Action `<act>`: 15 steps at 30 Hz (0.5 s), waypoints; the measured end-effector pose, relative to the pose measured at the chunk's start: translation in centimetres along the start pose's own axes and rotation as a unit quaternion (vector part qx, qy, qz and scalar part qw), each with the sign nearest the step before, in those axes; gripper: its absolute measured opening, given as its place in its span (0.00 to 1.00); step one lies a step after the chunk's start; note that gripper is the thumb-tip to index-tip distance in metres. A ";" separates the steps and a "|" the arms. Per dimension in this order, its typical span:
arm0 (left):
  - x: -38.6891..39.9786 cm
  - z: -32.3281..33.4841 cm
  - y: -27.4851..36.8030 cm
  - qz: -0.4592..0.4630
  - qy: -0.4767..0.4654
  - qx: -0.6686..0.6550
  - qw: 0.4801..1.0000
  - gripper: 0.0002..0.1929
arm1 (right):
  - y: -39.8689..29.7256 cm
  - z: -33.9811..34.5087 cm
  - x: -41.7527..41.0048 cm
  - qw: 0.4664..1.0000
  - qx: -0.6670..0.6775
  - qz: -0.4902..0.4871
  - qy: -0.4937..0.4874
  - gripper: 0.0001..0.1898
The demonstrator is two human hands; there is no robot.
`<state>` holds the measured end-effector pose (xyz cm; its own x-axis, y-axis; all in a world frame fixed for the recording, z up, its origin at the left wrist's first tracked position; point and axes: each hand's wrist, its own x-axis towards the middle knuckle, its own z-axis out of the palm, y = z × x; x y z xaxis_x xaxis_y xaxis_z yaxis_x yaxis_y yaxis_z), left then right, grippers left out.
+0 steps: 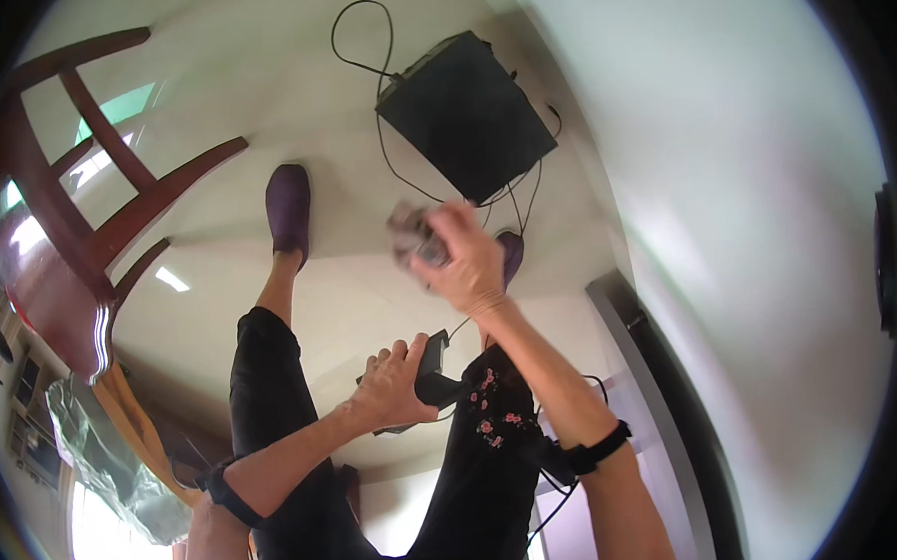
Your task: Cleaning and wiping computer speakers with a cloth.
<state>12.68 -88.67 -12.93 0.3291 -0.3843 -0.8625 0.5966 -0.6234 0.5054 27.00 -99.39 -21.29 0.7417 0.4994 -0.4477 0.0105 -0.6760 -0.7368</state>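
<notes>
My left hand (394,384) grips a black device (436,367) with a flat angled body, held low between my knees. A thin cable runs from the device's upper corner. What kind of device it is I cannot tell, as my fingers cover much of it. Farther forward, my right hand (466,257) is closed around a crumpled grey-brown cloth (410,233), blurred by motion. The cloth is apart from the device. Just beyond it, a black box-shaped computer case (468,118) rests on the floor with black cables (392,158) around it.
A dark red wooden chair (126,211) lies tipped at the left. A white wall (745,192) rises on the right, with a grey-edged panel (652,376) near it. Clear plastic sheeting (115,460) hangs at lower left. My purple shoes (289,208) stand on the pale floor (358,284).
</notes>
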 end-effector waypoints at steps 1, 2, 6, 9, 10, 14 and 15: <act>-0.1 0.4 -0.7 0.001 0.004 0.007 1.000 0.54 | -1.2 -0.9 1.8 0.999 0.007 0.005 0.045 0.25; -0.2 0.5 -1.3 -0.003 0.004 0.002 1.000 0.54 | -2.2 -1.8 4.8 0.989 -0.016 -0.059 0.133 0.23; 0.9 0.5 -1.2 -0.001 -0.015 0.052 0.999 0.54 | -2.7 -6.3 16.8 0.949 -0.132 -0.089 0.271 0.24; 1.2 0.5 -1.1 -0.003 -0.023 0.072 0.997 0.54 | -3.0 -3.0 17.8 0.922 -0.240 -0.139 0.269 0.20; 1.4 0.6 -1.0 -0.003 -0.020 0.069 0.997 0.54 | -1.6 -1.8 16.9 0.910 -0.264 -0.192 0.255 0.21; 1.3 0.7 -2.1 0.014 -0.021 0.015 1.000 0.53 | -0.2 0.0 11.2 0.950 -0.208 -0.226 0.058 0.27; 1.3 0.7 -2.4 0.016 -0.015 0.013 1.000 0.53 | -0.1 -0.1 10.2 0.953 -0.204 -0.226 0.002 0.26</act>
<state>11.16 -88.13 -15.20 0.3259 -0.4235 -0.8452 0.5665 -0.6283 0.5333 34.67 -94.31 -25.74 0.6018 0.7881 -0.1293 0.5886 -0.5471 -0.5952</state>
